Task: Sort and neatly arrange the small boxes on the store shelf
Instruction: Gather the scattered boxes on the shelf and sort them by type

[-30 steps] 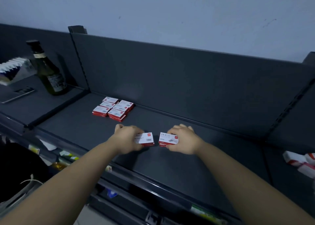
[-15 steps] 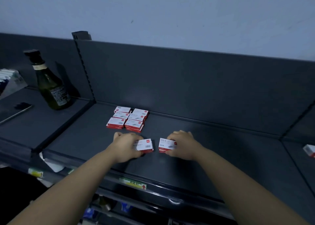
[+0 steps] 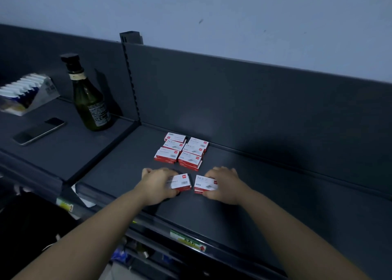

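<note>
Several small red-and-white boxes (image 3: 182, 150) lie in two neat columns near the back of the dark grey shelf (image 3: 265, 194). Just in front of them, my left hand (image 3: 158, 185) grips a small stack of boxes (image 3: 182, 182) with a barcode facing up. My right hand (image 3: 226, 184) grips another small stack of boxes (image 3: 204, 184) beside it. The two held stacks sit low on the shelf, a narrow gap apart, in line with the two columns.
A green glass bottle (image 3: 89, 101) stands on the neighbouring shelf section to the left, with a dark phone (image 3: 39, 131) and a tilted display carton of packets (image 3: 25, 93). An upright divider post (image 3: 132, 84) separates the sections. Price labels (image 3: 187, 240) run along the front edge.
Both hands with their stacks have moved left along the shelf toward the arranged boxes. The view has swung left, and the loose boxes at the far right are out of sight.
</note>
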Tool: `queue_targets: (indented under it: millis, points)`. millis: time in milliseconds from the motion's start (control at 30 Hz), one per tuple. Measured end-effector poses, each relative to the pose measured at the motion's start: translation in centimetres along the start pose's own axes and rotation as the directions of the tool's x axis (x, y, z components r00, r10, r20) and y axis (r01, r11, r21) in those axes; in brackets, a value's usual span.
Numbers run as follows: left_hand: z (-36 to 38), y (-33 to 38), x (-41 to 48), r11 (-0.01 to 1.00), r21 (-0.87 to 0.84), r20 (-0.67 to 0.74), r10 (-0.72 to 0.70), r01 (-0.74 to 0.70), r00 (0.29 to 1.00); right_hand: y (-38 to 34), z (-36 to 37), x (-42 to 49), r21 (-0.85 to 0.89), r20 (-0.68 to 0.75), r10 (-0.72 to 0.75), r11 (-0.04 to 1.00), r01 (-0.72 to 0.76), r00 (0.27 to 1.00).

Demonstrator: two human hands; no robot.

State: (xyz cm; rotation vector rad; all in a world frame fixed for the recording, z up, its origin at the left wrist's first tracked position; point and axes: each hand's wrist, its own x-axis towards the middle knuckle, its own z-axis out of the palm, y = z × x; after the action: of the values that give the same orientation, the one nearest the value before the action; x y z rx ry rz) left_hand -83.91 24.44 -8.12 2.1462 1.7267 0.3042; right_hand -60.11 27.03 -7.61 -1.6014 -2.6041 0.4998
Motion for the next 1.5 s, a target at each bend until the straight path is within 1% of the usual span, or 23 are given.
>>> queue_targets:
  millis: [67, 200, 300, 333, 400, 467, 533, 600, 667, 767, 833, 933, 1033, 1167, 1300, 1400, 1500]
  points:
    - [0.4, -0.9, 0.4, 0.999, -0.012, 0.016, 0.034, -0.034, 0.999, -0.7, 0.8, 0.8, -0.004, 0.014, -0.009, 1.000, 0.009, 1.000]
    - [-0.5, -3.2, 2.3, 0.995, -0.035, -0.001, 0.096, -0.096, 0.995, -1.4, 1.1, 2.3, 0.039, -0.022, 0.057, 0.998, -0.056, 0.998]
    - [-1.4, -5.1, 3.4, 0.984, -0.069, 0.039, 0.164, -0.161, 0.986, -2.4, 1.6, 3.0, 0.023, -0.019, 0.096, 0.995, -0.095, 0.995]
    - [-1.8, -5.7, 3.8, 0.982, -0.057, 0.058, 0.183, -0.180, 0.981, -2.9, 1.8, 3.1, 0.020, -0.028, 0.104, 0.994, -0.103, 0.994]
    - [-2.4, -6.7, 4.6, 0.976, 0.008, 0.083, 0.216, -0.218, 0.973, -4.0, 2.7, 3.3, 0.049, -0.085, 0.153, 0.988, -0.149, 0.985]
    - [-2.8, -7.8, 5.3, 0.964, 0.027, 0.065, 0.262, -0.264, 0.963, -5.2, 3.8, 3.4, 0.152, -0.192, 0.241, 0.965, -0.214, 0.951]
    - [-2.8, -8.7, 5.4, 0.952, -0.032, 0.029, 0.305, -0.304, 0.952, -6.2, 4.9, 3.1, 0.212, -0.289, 0.306, 0.944, -0.252, 0.907]
    - [-2.5, -9.4, 5.2, 0.950, -0.107, -0.029, 0.293, -0.294, 0.956, -6.9, 5.9, 2.9, 0.228, -0.352, 0.326, 0.939, -0.257, 0.877]
    - [-2.0, -9.9, 4.9, 0.946, -0.185, -0.084, 0.255, -0.266, 0.963, -7.4, 6.4, 2.8, 0.291, -0.373, 0.382, 0.913, -0.285, 0.845]
    - [-0.8, -10.6, 4.6, 0.907, -0.353, -0.129, 0.196, -0.230, 0.972, -7.9, 6.8, 2.7, 0.501, -0.365, 0.516, 0.810, -0.303, 0.775]
    - [-0.3, -11.1, 4.7, 0.893, -0.383, -0.181, 0.181, -0.238, 0.967, -8.0, 7.0, 2.6, 0.547, -0.391, 0.517, 0.796, -0.260, 0.761]
    - [-0.2, -11.2, 4.9, 0.900, -0.374, -0.221, 0.148, -0.224, 0.964, -7.7, 7.1, 2.5, 0.578, -0.423, 0.501, 0.791, -0.201, 0.755]
    - [-0.3, -11.3, 4.8, 0.920, -0.310, -0.231, 0.169, -0.238, 0.958, -7.6, 7.3, 2.5, 0.584, -0.414, 0.521, 0.781, -0.221, 0.747]
    - [0.0, -11.3, 4.8, 0.932, -0.261, -0.254, 0.184, -0.251, 0.949, -7.9, 7.7, 2.8, 0.546, -0.440, 0.515, 0.804, -0.236, 0.736]
    - [0.2, -11.3, 4.9, 0.939, -0.257, -0.286, 0.153, -0.230, 0.946, -8.2, 7.9, 3.0, 0.477, -0.438, 0.468, 0.845, -0.243, 0.767]
    - [0.2, -11.3, 4.9, 0.948, -0.222, -0.265, 0.167, -0.229, 0.950, -8.2, 7.9, 2.8, 0.427, -0.433, 0.439, 0.869, -0.249, 0.787]
    - [0.3, -11.3, 4.9, 0.954, -0.184, -0.248, 0.190, -0.239, 0.950, -8.2, 7.9, 2.8, 0.415, -0.420, 0.436, 0.872, -0.258, 0.796]
